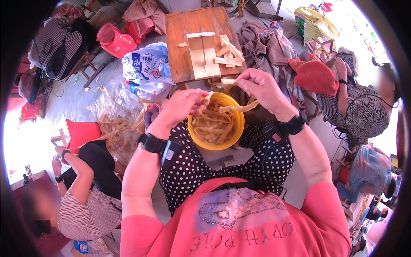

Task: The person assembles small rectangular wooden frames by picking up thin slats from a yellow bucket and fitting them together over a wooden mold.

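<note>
My left hand (184, 105) pinches the end of a tan ribbon-like strip over the left rim of a yellow bucket (240, 128). Across from it, my right hand (263, 89) is closed on a short pale, flat bundle (229, 81), which seems to be of similar material. From below my right hand a long tan strip (242, 107) droops into the bucket. More loose strips (214, 126) lie tangled inside it. The bucket stands between my knees. What the strips are made of I cannot tell.
A wooden table (180, 25) stands ahead, bearing a pale board (199, 55) with a thin dark upright part and several pale flat bundles (230, 60). Left are a white printed bag (147, 68), clear plastic with strips (117, 109) and red buckets (113, 40). People sit on both sides.
</note>
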Demonstrator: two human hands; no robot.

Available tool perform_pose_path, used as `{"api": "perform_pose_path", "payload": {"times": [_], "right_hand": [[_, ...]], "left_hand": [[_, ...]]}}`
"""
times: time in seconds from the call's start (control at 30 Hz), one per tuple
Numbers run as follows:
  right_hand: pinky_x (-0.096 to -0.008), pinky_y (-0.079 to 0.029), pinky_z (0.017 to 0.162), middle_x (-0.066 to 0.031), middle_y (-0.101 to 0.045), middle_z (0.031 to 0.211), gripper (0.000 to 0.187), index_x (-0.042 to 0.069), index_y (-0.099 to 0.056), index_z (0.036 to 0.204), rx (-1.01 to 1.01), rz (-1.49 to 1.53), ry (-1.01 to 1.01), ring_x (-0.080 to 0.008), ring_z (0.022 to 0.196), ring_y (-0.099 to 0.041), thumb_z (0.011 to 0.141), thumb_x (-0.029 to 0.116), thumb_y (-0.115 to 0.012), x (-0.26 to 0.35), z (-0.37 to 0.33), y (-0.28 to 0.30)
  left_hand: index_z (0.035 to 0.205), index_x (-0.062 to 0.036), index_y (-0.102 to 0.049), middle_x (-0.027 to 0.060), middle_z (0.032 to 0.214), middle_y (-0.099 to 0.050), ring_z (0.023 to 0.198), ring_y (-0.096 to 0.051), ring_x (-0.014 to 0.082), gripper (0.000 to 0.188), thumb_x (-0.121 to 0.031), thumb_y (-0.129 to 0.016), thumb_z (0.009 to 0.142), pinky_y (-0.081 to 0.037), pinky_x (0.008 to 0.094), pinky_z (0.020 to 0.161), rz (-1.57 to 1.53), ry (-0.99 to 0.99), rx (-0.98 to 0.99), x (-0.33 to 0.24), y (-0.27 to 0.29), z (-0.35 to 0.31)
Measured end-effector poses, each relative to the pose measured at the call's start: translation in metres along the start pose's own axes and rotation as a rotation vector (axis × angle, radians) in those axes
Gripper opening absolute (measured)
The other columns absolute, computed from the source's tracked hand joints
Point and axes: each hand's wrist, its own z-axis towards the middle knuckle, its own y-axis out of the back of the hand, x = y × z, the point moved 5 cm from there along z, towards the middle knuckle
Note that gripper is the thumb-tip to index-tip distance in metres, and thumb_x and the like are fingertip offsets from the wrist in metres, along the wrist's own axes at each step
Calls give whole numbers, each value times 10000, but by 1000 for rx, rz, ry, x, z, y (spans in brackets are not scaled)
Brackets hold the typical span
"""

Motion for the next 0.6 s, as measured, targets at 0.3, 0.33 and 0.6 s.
{"api": "perform_pose_path", "payload": {"times": [0.3, 0.33, 0.6], "right_hand": [[-353, -645, 881, -83, -897, 1049, 215, -1, -848, 1244, 148, -187, 191, -106, 952, -773, 1182, 194, -914, 42, -130, -45], [-355, -645, 878, -88, -896, 1040, 234, 4, -857, 1256, 153, -226, 194, -113, 941, -775, 1180, 217, -917, 48, -145, -42], [-353, -611, 858, -69, -838, 979, 273, -6, -887, 1351, 307, -448, 170, -107, 906, -724, 1253, 242, -826, 72, -212, -21]], "left_hand": [[1474, 3, -909, 39, 1135, -942, 1021, -868, 118, 286, -174, -781, 1290, -697, 310, 964, 521, -487, -208, -36, -142, -130], [1460, 11, -910, 38, 1136, -941, 1010, -866, 119, 282, -170, -774, 1292, -695, 307, 951, 461, -452, -224, -26, -137, -139], [1528, -4, -888, 54, 1221, -952, 1151, -859, 125, 326, -165, -773, 1269, -681, 364, 1089, 844, -574, -138, -22, -140, -204]]}}
